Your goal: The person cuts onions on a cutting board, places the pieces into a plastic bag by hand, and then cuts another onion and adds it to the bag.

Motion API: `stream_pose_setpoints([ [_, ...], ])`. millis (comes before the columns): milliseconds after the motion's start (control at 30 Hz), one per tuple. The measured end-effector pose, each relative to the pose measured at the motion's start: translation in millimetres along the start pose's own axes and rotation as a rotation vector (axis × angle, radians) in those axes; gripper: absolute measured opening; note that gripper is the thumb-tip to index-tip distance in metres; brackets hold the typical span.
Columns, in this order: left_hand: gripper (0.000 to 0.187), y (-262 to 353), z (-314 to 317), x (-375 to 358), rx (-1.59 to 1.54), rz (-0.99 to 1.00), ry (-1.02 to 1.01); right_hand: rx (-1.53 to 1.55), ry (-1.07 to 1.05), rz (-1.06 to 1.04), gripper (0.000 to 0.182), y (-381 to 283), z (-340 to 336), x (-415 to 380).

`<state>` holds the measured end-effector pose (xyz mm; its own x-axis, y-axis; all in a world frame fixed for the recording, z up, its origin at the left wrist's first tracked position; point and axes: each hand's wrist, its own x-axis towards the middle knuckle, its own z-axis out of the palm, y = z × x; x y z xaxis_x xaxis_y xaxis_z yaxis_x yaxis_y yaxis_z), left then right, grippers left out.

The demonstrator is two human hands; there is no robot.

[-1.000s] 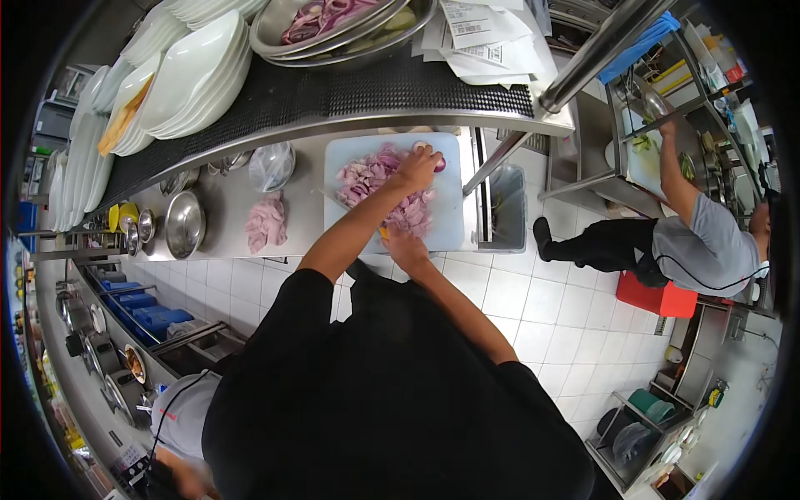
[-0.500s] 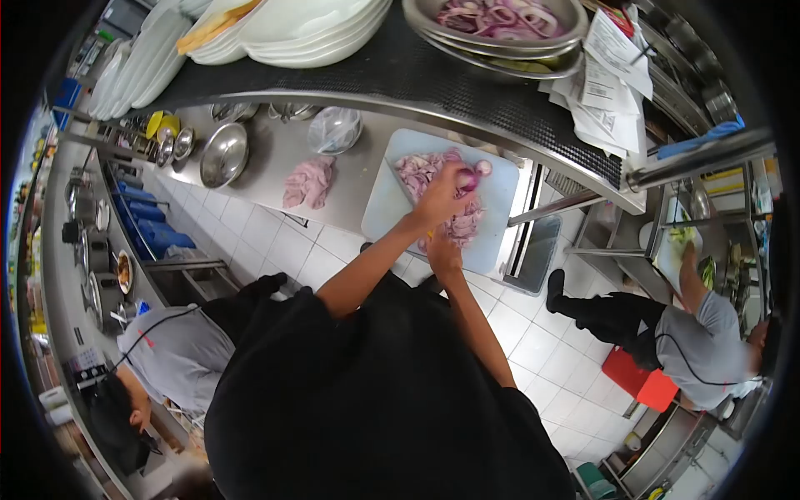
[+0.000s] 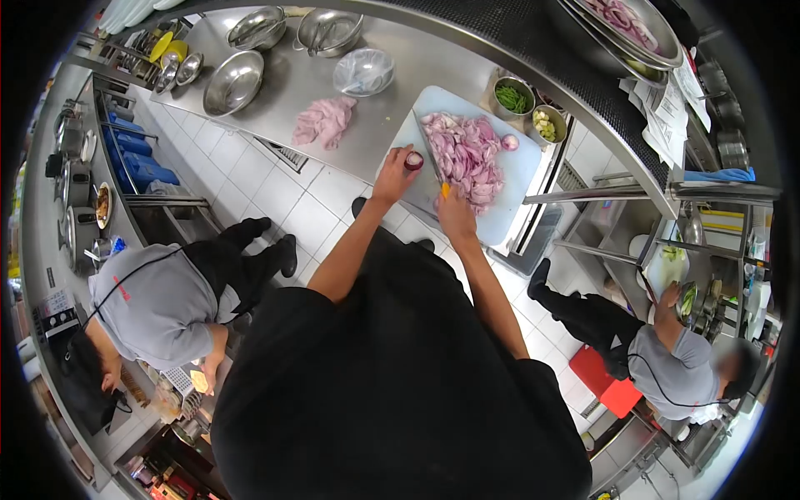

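My left hand (image 3: pixel 395 177) grips a piece of red onion (image 3: pixel 413 160), its pale cut face up, at the left side of the cutting board (image 3: pixel 516 193). Closed round the yellow handle of a knife (image 3: pixel 433 154) is my right hand (image 3: pixel 456 213), at the board's near edge. The blade points away from me, along the left side of a large heap of sliced red onion (image 3: pixel 468 156). A small onion piece (image 3: pixel 509 142) lies to the right of the heap.
A pink cloth (image 3: pixel 324 122), a plastic-lined bowl (image 3: pixel 363 72) and metal bowls (image 3: pixel 234 82) stand left of the board. Containers of chopped greens (image 3: pixel 511 98) and pale pieces (image 3: pixel 545 126) sit behind it. A shelf (image 3: pixel 500 54) overhangs the counter. Co-workers (image 3: pixel 150 304) (image 3: pixel 675 358) stand on both sides.
My left hand has moved from above the onion heap to the board's left side with an onion piece. The view has shifted, showing more of the counter and the containers behind the board.
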<state>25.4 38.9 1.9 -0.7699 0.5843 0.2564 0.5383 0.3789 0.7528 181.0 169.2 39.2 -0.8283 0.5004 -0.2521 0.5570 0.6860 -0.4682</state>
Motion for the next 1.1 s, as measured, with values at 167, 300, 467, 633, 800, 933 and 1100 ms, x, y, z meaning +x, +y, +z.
stream_pose_setpoints([
  [167,0.053,6.0,-13.5,-8.3,-0.103,-0.141,0.002,-0.057,0.074,-0.035,0.04,-16.5,-7.1,-13.0],
  [300,0.03,-4.6,-10.0,-5.4,-0.113,-0.053,0.032,-0.043,0.019,-0.022,0.042,-43.8,-28.0,-29.8],
  [467,0.019,-1.7,-5.0,-11.3,-0.199,-0.107,0.071,-0.104,0.031,-0.044,0.045,-50.3,-19.8,-36.0],
  [633,0.019,1.8,-4.9,-13.9,-0.189,-0.074,0.153,-0.157,0.044,-0.071,0.047,-50.7,-19.0,-44.4],
  [800,0.018,-2.9,-6.8,-8.6,-0.102,0.038,0.154,-0.247,0.051,-0.095,0.047,-43.7,-10.3,-46.5],
  [933,0.014,-6.2,-4.8,-7.6,-0.124,0.031,0.114,-0.216,0.003,-0.09,0.044,-41.7,-10.7,-44.7],
  [1100,0.014,-10.4,-0.8,-8.8,-0.138,-0.037,0.083,-0.034,-0.012,-0.075,0.038,-25.3,30.5,-13.0],
])
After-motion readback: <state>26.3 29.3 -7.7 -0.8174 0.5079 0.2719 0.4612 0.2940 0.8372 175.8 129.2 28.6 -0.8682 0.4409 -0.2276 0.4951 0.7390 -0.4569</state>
